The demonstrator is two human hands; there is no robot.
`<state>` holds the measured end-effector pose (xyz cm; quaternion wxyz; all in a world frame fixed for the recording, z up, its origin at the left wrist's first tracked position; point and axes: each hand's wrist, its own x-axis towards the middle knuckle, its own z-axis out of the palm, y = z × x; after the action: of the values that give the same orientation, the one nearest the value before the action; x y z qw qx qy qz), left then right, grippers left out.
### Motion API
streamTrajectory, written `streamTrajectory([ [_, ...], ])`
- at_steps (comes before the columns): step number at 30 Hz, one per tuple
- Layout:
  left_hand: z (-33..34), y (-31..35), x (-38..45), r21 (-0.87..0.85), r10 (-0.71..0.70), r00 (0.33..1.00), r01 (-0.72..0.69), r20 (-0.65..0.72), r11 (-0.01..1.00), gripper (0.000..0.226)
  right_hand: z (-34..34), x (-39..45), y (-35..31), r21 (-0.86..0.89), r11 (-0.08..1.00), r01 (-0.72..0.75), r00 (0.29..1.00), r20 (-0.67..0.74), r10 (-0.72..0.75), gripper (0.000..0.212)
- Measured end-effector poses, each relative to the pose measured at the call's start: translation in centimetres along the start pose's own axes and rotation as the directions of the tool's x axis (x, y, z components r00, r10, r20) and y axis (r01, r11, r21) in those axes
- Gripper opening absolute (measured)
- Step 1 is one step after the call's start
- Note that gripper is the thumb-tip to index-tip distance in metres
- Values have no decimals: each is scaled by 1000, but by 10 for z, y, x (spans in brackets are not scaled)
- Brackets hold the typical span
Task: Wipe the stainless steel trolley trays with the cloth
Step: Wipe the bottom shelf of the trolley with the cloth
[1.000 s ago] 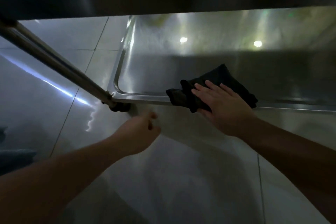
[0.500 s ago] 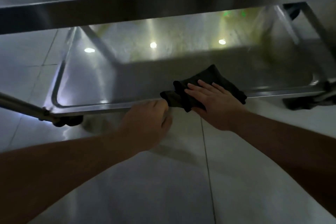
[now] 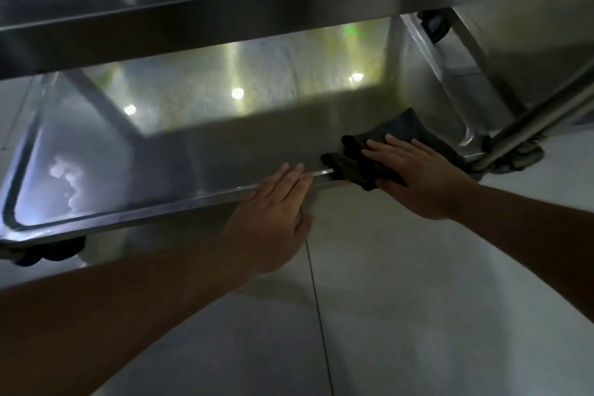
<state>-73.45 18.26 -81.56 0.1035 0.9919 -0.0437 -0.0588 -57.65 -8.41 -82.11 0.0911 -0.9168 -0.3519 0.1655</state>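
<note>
The trolley's lower steel tray [image 3: 96,170] fills the middle of the view, shiny with ceiling lights reflected in it. A dark cloth [image 3: 401,135] lies over the tray's near rim toward its right end. My right hand [image 3: 418,177] presses flat on the cloth with straight fingers. My left hand [image 3: 273,209] rests flat on the near rim just left of the cloth, fingers straight, thumb below the edge.
An upper steel tray [image 3: 257,10] overhangs the top of the view. A slanted steel leg [image 3: 540,119] and a dark caster [image 3: 520,157] stand at the right corner, another caster [image 3: 48,254] under the left corner. Pale tiled floor [image 3: 418,299] lies below.
The view has swung right along the tray. My right hand and the cloth have slid toward the tray's right end. My left hand has come up, opened and settled flat on the near rim.
</note>
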Motion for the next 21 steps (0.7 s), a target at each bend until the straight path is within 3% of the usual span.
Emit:
streamTrajectory([
  [7,23,34,50,-41,2,1000,-2,5,999,74,-10,-11,37,33,994,-106,994,-2,106,68],
  [12,31,36,56,33,8,1000,-8,15,999,75,-8,-9,57,60,961,-271,958,-78,275,59],
  [17,29,30,55,13,44,999,-44,18,999,73,-4,32,61,126,893,-433,890,-96,445,65],
  [21,26,29,56,-24,37,999,-36,17,999,75,-20,82,74,181,876,-448,870,-139,473,65],
])
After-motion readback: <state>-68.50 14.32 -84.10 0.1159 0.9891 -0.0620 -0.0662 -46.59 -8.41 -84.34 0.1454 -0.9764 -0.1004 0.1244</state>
